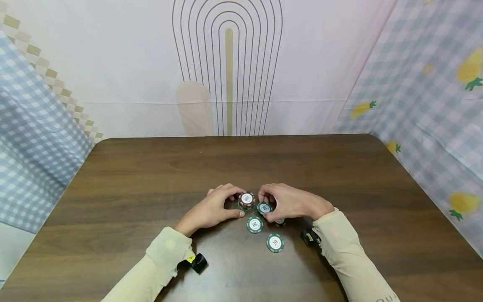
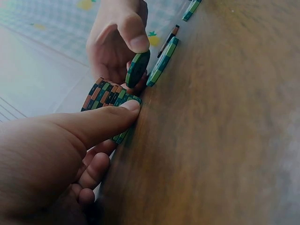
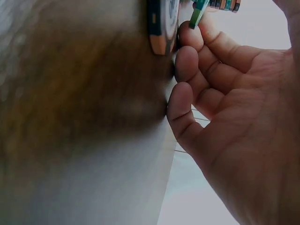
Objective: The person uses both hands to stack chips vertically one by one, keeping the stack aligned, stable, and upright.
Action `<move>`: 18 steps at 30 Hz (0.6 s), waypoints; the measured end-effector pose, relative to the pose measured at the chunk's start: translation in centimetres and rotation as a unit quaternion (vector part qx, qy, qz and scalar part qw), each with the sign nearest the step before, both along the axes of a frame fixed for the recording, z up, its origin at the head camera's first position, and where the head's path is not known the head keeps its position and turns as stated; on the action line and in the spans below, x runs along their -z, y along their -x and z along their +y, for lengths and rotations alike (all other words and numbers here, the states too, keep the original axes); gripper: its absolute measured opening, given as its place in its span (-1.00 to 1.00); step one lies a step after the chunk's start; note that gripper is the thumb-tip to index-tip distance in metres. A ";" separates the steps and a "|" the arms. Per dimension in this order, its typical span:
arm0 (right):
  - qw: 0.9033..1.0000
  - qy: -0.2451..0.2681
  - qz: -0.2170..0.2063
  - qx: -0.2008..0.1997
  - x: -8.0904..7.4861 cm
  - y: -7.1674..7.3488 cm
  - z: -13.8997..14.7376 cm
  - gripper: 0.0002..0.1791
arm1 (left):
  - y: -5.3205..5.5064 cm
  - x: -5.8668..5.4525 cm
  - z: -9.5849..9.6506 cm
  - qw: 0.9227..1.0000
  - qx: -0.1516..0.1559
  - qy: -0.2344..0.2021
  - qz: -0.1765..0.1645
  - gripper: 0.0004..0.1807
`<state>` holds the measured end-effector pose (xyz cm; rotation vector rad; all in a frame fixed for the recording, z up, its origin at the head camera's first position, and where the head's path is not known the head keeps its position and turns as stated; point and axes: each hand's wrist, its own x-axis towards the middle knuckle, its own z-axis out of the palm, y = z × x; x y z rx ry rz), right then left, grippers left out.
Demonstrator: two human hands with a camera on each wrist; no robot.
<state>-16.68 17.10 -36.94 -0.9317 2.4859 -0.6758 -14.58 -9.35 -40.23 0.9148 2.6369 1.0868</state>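
Observation:
Near the middle of the table stands a stack of poker chips (image 1: 247, 199), banded black-orange and green at its sides, with a white "100" face on top. My left hand (image 1: 211, 207) grips this stack, its thumb low on the near side and fingers around the back. Just right of it, my right hand (image 1: 296, 201) pinches a green poker chip (image 1: 264, 207) between thumb and fingers. That chip (image 2: 138, 69) is tilted beside the stack in the left wrist view. A dark-orange chip (image 1: 280, 221) lies partly hidden under the right hand.
Two green chips lie flat in front of the hands, one nearer chip (image 1: 275, 243) and one closer to the stack (image 1: 255, 225). The brown wooden table (image 1: 151, 167) meets a patterned white cloth (image 1: 320, 63) at its back edge. Checked curtains (image 1: 426, 96) hang at both sides.

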 end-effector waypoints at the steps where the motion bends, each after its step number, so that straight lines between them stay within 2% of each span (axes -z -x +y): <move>1: 1.000 0.004 -0.004 0.002 0.0 0.0 0.0 -0.66 | 0.0 0.0 0.0 1.000 -0.001 0.000 0.000 -0.46; 6: 1.000 0.013 -0.014 0.015 -0.1 0.1 0.1 -0.61 | 0.0 0.0 0.0 1.000 0.000 -0.002 -0.002 -0.46; 13: 1.000 0.011 0.005 0.024 -0.2 0.1 0.3 -0.60 | 0.0 0.0 0.0 1.000 0.002 -0.003 -0.004 -0.46; 18: 0.999 0.030 0.013 0.021 -0.6 0.1 0.4 -0.58 | 0.0 0.0 0.0 1.000 0.001 -0.002 -0.001 -0.46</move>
